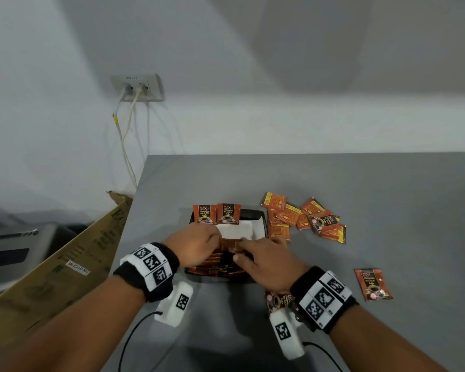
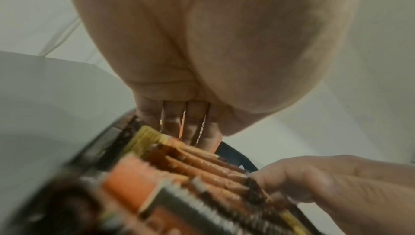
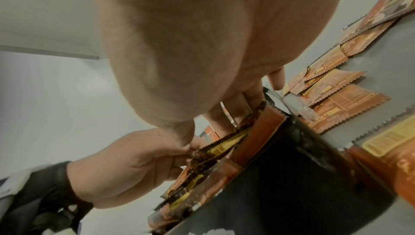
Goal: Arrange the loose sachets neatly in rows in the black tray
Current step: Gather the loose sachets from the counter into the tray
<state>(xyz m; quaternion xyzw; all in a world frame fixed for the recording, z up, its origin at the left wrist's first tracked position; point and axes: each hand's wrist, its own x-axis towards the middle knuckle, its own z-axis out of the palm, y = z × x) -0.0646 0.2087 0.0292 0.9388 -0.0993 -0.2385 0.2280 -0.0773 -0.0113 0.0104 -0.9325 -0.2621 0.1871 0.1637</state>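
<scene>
Black tray (image 1: 263, 221): on the grey bench (image 1: 387, 189), directly ahead of the person. Near half packed with a row of sachets (image 1: 215, 260) standing on edge, faces toward 6 o'clock, row running 9 to 3. Far half holds white paper (image 1: 236, 230) and two upright sachets (image 1: 216, 214) leaning at the 12 o'clock rim.

Left hand (image 1: 196, 245): over the row's 9 o'clock end, fingers straight and together, pushed down behind the packed sachets; presses rather than grips.

Right hand (image 1: 263, 257): at the row's 3 o'clock end, thumb and fingers curled, pinching the top edges of the sachets there.

Loose pile (image 1: 304, 218): lying flat, overlapped, just outside the tray's 3 o'clock rim, at roughly 1 o'clock from the right hand, which is the nearer hand. One single sachet (image 1: 373, 284) lies flat at 4 o'clock, well apart; another, partly hidden (image 1: 275, 300), sits under the right wrist.

Judgement: row being squared up; next pick probably falls to the right hand, reaching toward 1 o'clock.

Room: open bench at 3 o'clock; bench edge and a cardboard box (image 1: 73, 264) at 9 o'clock.
</scene>
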